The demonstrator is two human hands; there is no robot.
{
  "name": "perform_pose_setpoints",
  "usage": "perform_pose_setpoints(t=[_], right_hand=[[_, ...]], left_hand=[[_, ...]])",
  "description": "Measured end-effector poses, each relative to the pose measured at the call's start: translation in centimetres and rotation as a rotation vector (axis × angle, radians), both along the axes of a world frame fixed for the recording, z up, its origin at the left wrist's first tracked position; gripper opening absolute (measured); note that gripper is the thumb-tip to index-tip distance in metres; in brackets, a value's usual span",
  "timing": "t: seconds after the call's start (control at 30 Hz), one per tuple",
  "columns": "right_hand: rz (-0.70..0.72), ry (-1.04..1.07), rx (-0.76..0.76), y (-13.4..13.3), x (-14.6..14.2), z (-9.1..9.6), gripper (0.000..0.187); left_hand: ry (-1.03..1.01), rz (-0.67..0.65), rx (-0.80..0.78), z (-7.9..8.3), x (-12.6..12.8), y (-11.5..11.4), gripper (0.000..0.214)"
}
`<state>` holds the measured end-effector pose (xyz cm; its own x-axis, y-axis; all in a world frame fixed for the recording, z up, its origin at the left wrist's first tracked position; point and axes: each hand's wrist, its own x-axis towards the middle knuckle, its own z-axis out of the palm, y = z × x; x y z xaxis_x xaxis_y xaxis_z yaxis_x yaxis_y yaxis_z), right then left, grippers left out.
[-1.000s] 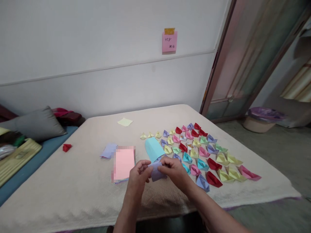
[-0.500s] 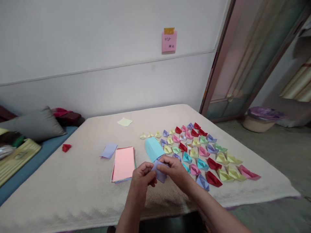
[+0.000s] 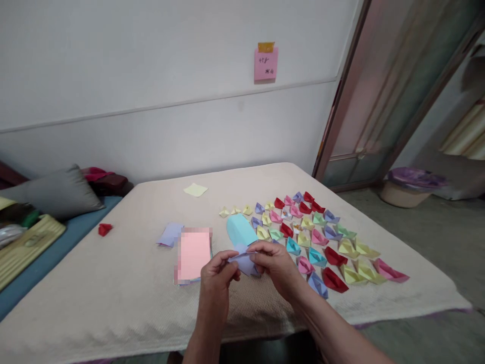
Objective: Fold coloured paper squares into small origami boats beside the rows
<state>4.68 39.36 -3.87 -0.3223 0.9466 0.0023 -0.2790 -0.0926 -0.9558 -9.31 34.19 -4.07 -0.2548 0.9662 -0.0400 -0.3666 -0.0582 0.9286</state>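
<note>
A partly folded lavender paper (image 3: 245, 263) is held up between my two hands, above the near part of the cloth-covered surface. My left hand (image 3: 220, 273) pinches its left side between thumb and fingers. At its right edge, my right hand (image 3: 273, 263) pinches it with thumb and forefinger. Just behind lies a light blue paper (image 3: 240, 230) with a rounded outline. To the left of my hands sits a stack of pink-topped paper (image 3: 195, 255), blurred into blocks along its edges. Several folded paper boats (image 3: 316, 257) in many colours stand in rows to the right.
Lavender sheets (image 3: 170, 234) lie beside the stack. A pale yellow sheet (image 3: 195, 189) is farther back, and a small red folded paper (image 3: 104, 229) at left. A grey pillow (image 3: 56, 194) rests on the far left. A lined bin (image 3: 411, 187) stands on the floor at right.
The lavender paper has been opened out wider and turned from hanging downward to lying more sideways. My left hand has shifted slightly left, and the hands are a little farther apart.
</note>
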Motion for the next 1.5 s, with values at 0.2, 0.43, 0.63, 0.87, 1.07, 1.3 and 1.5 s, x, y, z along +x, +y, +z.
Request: perform_pose_setpoints(t=[0.2,0.43,0.63,0.87,1.07,1.3,1.5], right_hand=[[0.017,0.069,0.081,0.0,0.4,0.0,0.018],[0.044,-0.131,0.222,-0.1,1.1,1.3,0.018],[0.026,-0.035,0.141,-0.2,0.7,1.3,0.014],[0.081,-0.201,0.136,0.1,0.5,1.0,0.018],[0.054,-0.202,0.163,-0.2,0.3,1.3,0.018],[0.041,-0.244,0.203,-0.4,0.0,0.9,0.012],[0.009,-0.179,0.065,-0.2,-0.3,0.1,0.019]], left_hand=[[-0.057,-0.009,0.080,0.5,0.1,-0.3,0.007],[0.177,0.018,0.040,0.4,-0.1,-0.3,0.004],[0.301,0.060,0.047,-0.2,-0.2,0.1,0.015],[0.358,0.027,0.044,0.4,0.1,-0.1,0.016],[0.200,-0.015,0.013,0.6,0.7,0.2,0.032],[0.361,0.014,-0.048,-0.3,0.9,-0.2,0.019],[0.257,0.090,-0.076,-0.2,0.7,-0.1,0.014]])
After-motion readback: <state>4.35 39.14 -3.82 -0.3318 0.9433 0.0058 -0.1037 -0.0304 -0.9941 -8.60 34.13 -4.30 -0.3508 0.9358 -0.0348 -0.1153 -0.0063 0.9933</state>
